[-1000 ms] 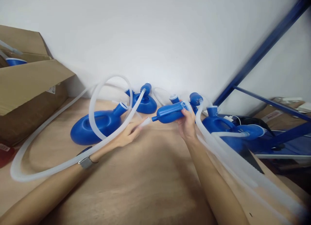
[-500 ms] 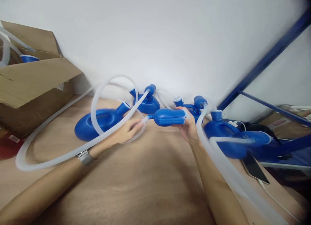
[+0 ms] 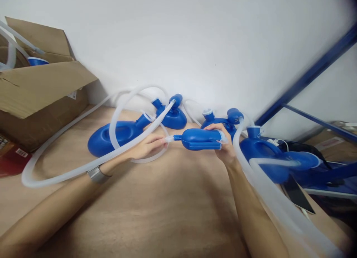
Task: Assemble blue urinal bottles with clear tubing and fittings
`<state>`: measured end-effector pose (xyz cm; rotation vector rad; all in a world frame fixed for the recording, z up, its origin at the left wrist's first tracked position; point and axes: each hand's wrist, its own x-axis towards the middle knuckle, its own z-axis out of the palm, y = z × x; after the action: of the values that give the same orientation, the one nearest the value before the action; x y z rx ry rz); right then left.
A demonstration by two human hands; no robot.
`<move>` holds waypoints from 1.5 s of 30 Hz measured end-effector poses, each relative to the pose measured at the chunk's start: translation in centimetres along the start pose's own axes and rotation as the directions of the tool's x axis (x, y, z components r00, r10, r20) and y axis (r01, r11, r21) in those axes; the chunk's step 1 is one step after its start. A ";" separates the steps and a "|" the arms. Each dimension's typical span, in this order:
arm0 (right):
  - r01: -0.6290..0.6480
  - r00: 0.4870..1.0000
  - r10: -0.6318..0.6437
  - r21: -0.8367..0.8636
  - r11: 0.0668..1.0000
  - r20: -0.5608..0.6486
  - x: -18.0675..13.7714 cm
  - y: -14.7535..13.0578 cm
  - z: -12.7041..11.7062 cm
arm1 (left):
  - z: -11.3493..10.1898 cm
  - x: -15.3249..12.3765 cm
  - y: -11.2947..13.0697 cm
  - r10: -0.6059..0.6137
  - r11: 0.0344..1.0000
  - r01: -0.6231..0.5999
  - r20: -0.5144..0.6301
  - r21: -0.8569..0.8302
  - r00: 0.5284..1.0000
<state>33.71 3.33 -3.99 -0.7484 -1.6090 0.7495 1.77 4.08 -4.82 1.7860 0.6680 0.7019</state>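
Observation:
My right hand [image 3: 227, 151] is wrapped round the wide end of a blue plastic urinal funnel [image 3: 199, 135], held sideways above the table. From its left end sticks a narrow ribbed nozzle [image 3: 177, 137]. My left hand [image 3: 146, 146] pinches the end of a translucent hose [image 3: 169, 139] against that nozzle; how far the hose covers it I cannot tell. Behind my left hand, a blue urinal bottle [image 3: 97, 139] lies with a loop of hose across it. Another blue bottle [image 3: 174, 119] with a hosed funnel stands further back.
Two more blue bottles with funnels and hoses, a rear bottle [image 3: 208, 118] and a nearer bottle [image 3: 251, 148], stand at the right. A phone [image 3: 298, 194] lies by the table edge. At left is an open cardboard box [image 3: 47, 87]; a blue metal frame [image 3: 309, 76] rises at right.
The whole view has shifted slightly, so most things sit further right. Both hands keep their hold, with the hose end and nozzle still together.

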 end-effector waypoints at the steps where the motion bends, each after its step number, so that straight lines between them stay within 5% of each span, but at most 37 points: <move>1: -0.002 1.000 0.002 0.009 1.000 0.000 0.0 -0.2 0.1 | 0.0 0.0 0.0 -0.003 1.000 0.003 0.007 0.025 1.000; 7: -0.046 0.998 0.046 -0.001 0.999 -0.045 0.0 -1.3 1.2 | 0.7 -0.1 0.5 0.134 0.930 -0.133 0.023 0.343 0.991; 15: -0.053 0.995 0.057 0.056 0.997 -0.081 -0.1 -0.4 1.8 | 1.8 -1.0 0.8 0.308 0.671 -0.241 0.032 0.701 0.951; 21: -0.078 0.991 0.088 0.105 0.991 -0.102 -0.1 -0.4 2.4 | 2.8 -1.3 0.6 0.327 0.560 -0.187 -0.009 0.807 0.945; 29: -0.100 0.975 0.136 0.200 0.975 -0.175 -0.2 -0.2 4.3 | 3.3 -1.2 1.3 0.376 0.548 -0.147 -0.085 0.823 0.923; 35: -0.062 0.985 0.077 0.101 0.993 -0.155 -0.6 -1.0 4.6 | 3.4 -1.2 0.9 0.301 0.647 -0.087 -0.149 0.757 0.942; 39: 0.085 0.996 -0.084 -0.141 0.986 0.008 -0.8 -3.2 4.2 | 4.3 -1.1 0.2 0.166 0.772 -0.066 -0.100 0.632 0.981; 45: 0.189 0.982 -0.189 -0.116 0.975 0.013 -1.3 -3.2 3.6 | 4.1 -0.6 -0.7 0.064 0.970 -0.045 -0.074 0.238 0.995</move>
<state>30.08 0.13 -2.69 -0.6664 -1.7099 0.5221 4.32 1.27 -6.64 2.0087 0.7864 0.7609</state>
